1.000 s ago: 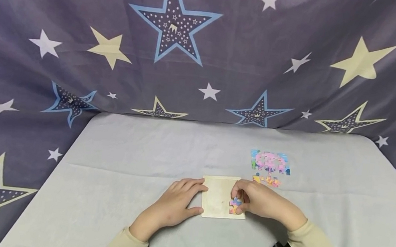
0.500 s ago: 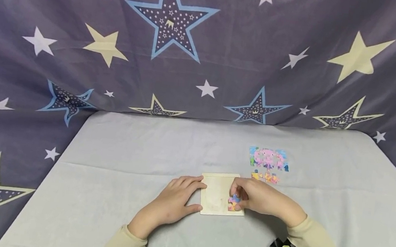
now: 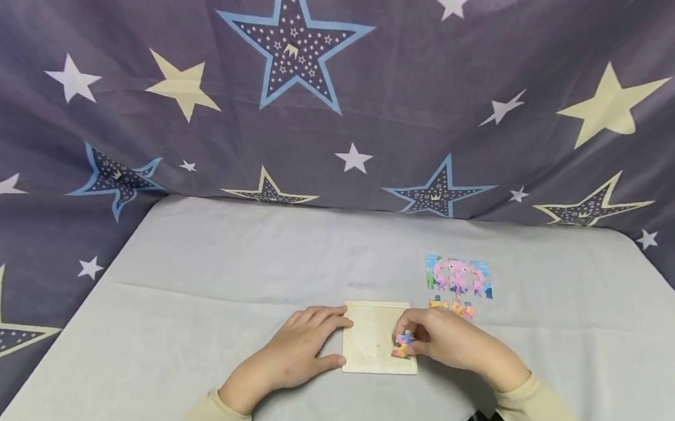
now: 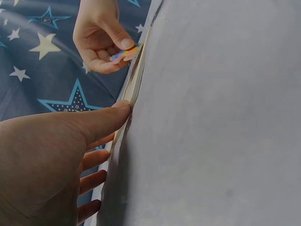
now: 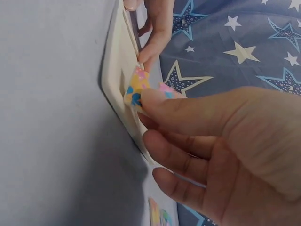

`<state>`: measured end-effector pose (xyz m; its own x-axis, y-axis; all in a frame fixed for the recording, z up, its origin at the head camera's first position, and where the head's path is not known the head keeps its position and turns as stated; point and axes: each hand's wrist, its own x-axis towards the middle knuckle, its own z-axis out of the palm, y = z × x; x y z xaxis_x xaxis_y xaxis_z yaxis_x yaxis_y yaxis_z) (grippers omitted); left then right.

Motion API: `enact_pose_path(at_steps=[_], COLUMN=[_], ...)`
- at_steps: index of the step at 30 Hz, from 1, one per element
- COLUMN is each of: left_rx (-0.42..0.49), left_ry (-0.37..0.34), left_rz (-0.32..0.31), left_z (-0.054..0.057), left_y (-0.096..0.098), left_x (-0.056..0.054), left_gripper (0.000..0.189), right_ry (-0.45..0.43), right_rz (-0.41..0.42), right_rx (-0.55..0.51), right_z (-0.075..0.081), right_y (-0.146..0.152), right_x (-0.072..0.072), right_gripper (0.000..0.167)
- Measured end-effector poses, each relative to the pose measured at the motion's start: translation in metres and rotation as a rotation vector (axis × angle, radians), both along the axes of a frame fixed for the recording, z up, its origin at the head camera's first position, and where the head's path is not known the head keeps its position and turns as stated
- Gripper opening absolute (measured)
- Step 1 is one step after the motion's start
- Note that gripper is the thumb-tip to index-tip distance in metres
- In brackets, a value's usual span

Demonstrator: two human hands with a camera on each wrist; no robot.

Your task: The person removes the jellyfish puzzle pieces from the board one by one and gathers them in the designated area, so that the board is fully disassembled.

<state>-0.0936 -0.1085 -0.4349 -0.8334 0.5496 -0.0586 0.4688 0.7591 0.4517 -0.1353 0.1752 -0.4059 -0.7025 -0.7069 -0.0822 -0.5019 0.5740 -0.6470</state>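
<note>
A pale wooden puzzle tray (image 3: 370, 337) with a raised rim lies on the table. My left hand (image 3: 297, 347) rests against its left edge, fingers extended; the left wrist view has the thumb (image 4: 115, 117) along that edge. Over the tray's right side, my right hand (image 3: 444, 338) pinches a small joined bit of jigsaw puzzle (image 3: 402, 344) between thumb and fingers. This bit, coloured yellow, pink and blue, is tilted above the tray in the left wrist view. Part of it hides behind the thumb in the right wrist view, where its yellow corner (image 5: 137, 82) shows.
Beyond the right hand lies a partly joined jigsaw section (image 3: 459, 277) with a pink figure on blue. Just in front of it sit several yellow and orange pieces (image 3: 453, 306). A star-patterned curtain (image 3: 324, 99) stands behind the grey-covered table (image 3: 247, 249).
The joined puzzle bit, earlier lying flat at the tray's lower right, is now lifted and tilted in my right hand. My left hand has stayed at the tray's left edge.
</note>
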Motion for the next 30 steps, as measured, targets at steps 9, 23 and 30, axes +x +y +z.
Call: enact_pose_path(at_steps=[9, 23, 30], left_rx=[-0.002, -0.002, -0.001], left_ry=[0.006, 0.004, 0.010], left_rz=[-0.007, -0.004, -0.005], left_z=[-0.001, 0.001, -0.001], left_y=[-0.001, -0.001, -0.001], left_x=[0.001, 0.000, 0.000], left_gripper=[0.051, 0.051, 0.051], right_ry=[0.025, 0.028, 0.011], right_rz=[-0.019, -0.079, -0.162], right_rx=[0.034, -0.012, 0.001], right_z=[0.009, 0.019, 0.016], right_y=[0.019, 0.057, 0.072], right_x=[-0.007, -0.024, -0.030], right_gripper=[0.013, 0.017, 0.016])
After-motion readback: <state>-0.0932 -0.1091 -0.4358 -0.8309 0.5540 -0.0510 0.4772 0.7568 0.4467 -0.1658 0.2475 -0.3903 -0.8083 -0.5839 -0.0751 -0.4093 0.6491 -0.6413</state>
